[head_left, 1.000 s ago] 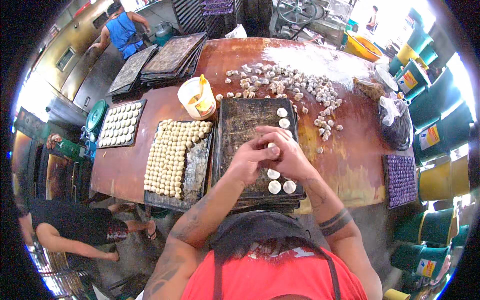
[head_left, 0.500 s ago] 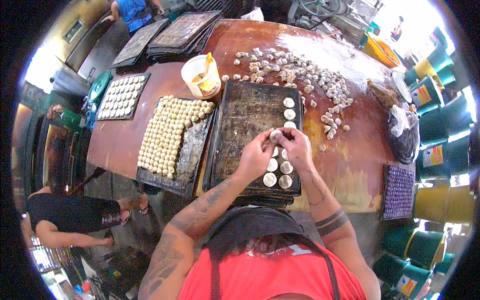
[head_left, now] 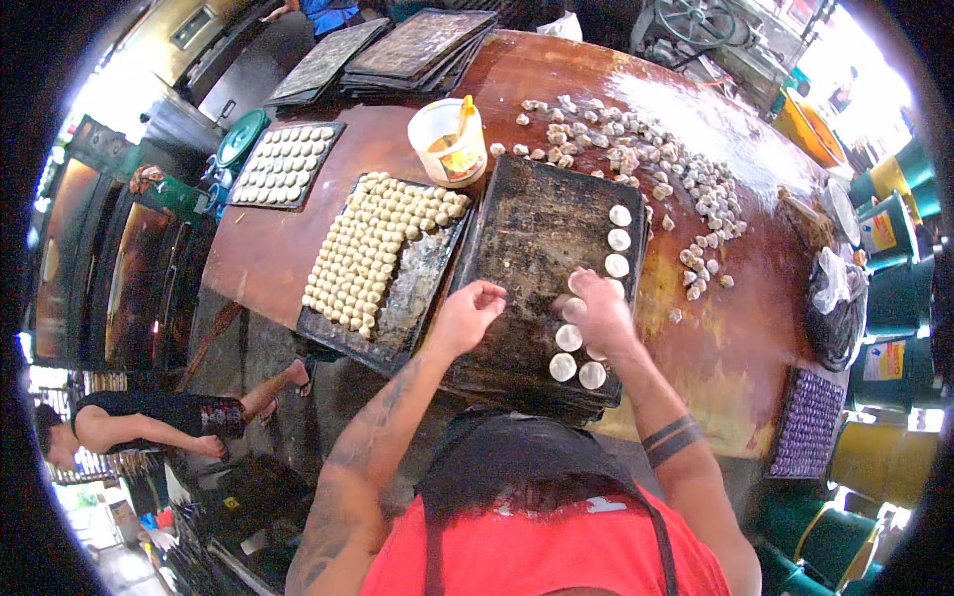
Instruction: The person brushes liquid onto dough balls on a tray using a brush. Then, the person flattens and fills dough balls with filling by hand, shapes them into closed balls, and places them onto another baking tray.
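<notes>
My left hand (head_left: 467, 318) hovers over the left part of a dark baking tray (head_left: 517, 223), fingers loosely bent, with nothing visible in them. My right hand (head_left: 606, 316), smeared by motion, reaches over the right side of that tray. Its fingertips are at a pale flattened dough round (head_left: 575, 283); whether they grip or only touch it cannot be told. More rounds, such as a dough round (head_left: 563, 368), lie in two columns along the tray's right side, some hidden under my right hand. Left of this tray, a second tray (head_left: 422, 288) carries rows of dough balls (head_left: 363, 253).
A white bucket (head_left: 437, 134) with an orange handle stands behind the trays. Loose floury lumps (head_left: 686, 189) cover the far right of the table. Stacked trays (head_left: 417, 50) and a tray of rounds (head_left: 285, 164) lie farther left; purple pieces (head_left: 807, 422) sit at right. A person (head_left: 164, 417) is lower left.
My hands have moved apart. The dough piece they held together is now at the tray under my right fingertips, while my left hand has moved away to the left.
</notes>
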{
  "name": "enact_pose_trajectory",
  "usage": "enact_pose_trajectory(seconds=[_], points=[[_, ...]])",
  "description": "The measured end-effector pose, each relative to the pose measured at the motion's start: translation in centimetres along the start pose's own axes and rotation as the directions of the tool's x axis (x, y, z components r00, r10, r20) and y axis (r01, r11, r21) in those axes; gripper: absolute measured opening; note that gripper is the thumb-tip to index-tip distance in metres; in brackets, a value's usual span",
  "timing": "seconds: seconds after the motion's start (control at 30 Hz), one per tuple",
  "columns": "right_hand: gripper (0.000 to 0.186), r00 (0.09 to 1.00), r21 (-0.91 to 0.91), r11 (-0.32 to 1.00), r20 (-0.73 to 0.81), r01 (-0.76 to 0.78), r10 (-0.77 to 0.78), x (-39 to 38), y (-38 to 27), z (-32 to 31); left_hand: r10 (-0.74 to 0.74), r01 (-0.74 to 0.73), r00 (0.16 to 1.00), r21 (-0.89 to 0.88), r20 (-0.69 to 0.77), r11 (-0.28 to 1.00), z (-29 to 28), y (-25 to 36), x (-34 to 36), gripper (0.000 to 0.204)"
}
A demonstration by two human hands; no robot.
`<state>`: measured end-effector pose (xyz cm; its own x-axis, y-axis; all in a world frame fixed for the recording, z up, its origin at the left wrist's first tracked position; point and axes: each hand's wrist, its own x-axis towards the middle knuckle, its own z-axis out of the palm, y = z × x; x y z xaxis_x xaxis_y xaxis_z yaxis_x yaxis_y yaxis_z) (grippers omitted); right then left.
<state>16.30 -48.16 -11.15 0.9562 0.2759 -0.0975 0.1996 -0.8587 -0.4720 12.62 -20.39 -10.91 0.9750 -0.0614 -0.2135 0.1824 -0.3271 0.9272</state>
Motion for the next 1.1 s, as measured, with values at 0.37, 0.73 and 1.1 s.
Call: enact_pose_trajectory(seconds=[0.37, 0.73, 1.1], points=[[0.030, 0.865, -0.036, 0.944, -0.415, -0.327, 0.284, -11.0, 19.8, 2.6, 0.564, -0.076, 0.779, 0.851, -0.275, 0.520, -14.4, -9.0, 12.2, 0.013], [0.026, 0.903, 0.580, 0.802, -0.408, 0.144, 0.133, -3.5, -9.7, -4.5, -0.177, 0.162, 0.982, -0.754, 0.062, 0.636, -0.1, 3.0, 5.0, 0.025], [0.030, 0.927, 0.484, 0.862, -0.372, 0.152, 0.045, -4.0, -13.0, -7.6, -0.028, 0.190, 0.975, -0.769, 0.219, 0.611, 1.1, 8.5, -0.9, 0.029]])
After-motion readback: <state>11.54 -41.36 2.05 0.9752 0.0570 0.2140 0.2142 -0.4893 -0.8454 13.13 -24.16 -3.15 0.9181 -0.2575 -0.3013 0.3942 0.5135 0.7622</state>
